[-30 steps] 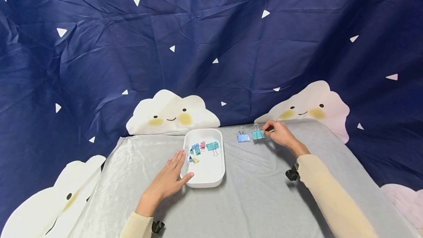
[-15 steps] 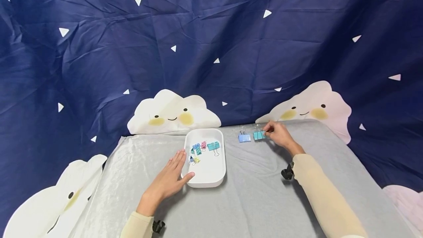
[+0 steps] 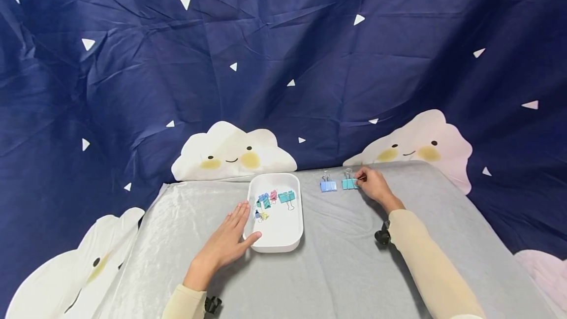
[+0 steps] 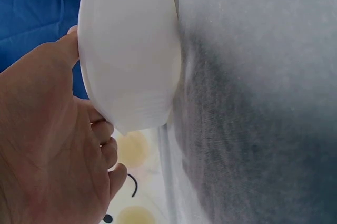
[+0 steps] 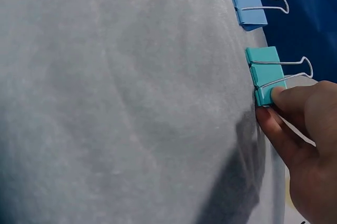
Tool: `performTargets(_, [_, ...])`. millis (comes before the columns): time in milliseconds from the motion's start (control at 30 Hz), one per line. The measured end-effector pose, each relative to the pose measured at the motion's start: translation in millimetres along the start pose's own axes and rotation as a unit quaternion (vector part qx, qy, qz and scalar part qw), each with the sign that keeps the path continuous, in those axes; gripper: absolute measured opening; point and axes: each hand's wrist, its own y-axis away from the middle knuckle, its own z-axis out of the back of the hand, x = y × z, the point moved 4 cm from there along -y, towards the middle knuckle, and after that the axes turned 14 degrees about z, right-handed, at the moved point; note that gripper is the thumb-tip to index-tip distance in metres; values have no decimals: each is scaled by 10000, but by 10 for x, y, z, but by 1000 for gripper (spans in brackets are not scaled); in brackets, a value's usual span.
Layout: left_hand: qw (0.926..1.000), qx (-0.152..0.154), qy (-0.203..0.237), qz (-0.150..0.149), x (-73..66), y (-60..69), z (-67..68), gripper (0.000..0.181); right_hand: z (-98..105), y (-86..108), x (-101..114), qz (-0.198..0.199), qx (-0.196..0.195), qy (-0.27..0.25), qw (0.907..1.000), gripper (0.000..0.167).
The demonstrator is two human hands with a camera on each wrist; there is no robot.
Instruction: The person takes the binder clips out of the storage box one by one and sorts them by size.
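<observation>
Your right hand (image 3: 375, 186) pinches the teal binder clip (image 5: 267, 70) near the far edge of the grey-clothed table (image 3: 345, 270), beside the blue binder clip (image 3: 328, 186). Left hand (image 3: 225, 240), fingers straight, touches the white tray (image 3: 276, 249).

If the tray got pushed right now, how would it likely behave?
The tray looks stiff: its smooth walls show no sag. Being broad and low, it would probably slide rather than tip. The clips lying loose inside might shift.

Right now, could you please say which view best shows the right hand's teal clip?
The right wrist view: the teal clip appears large, its wire handle clear, fingers at one end. The head view shows it small, partly covered; the left wrist view lacks it.
</observation>
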Motion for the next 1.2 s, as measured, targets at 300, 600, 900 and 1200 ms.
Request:
performTargets(300, [10000,-6,3,-1,-12,1,-2,92,28,19,-4,-104,-113,169,9997,11])
performTargets(600, [10000,10,31,-7,-6,1,-6,93,21,46,-23,-166,-176,171,9996,14])
performTargets(900, [10000,70,44,-13,6,-6,-6,97,27,47,-7,-114,-187,196,9996,12])
performTargets(1200, [9999,148,13,-29,13,-3,2,105,21,52,-2,-116,-127,207,9996,12])
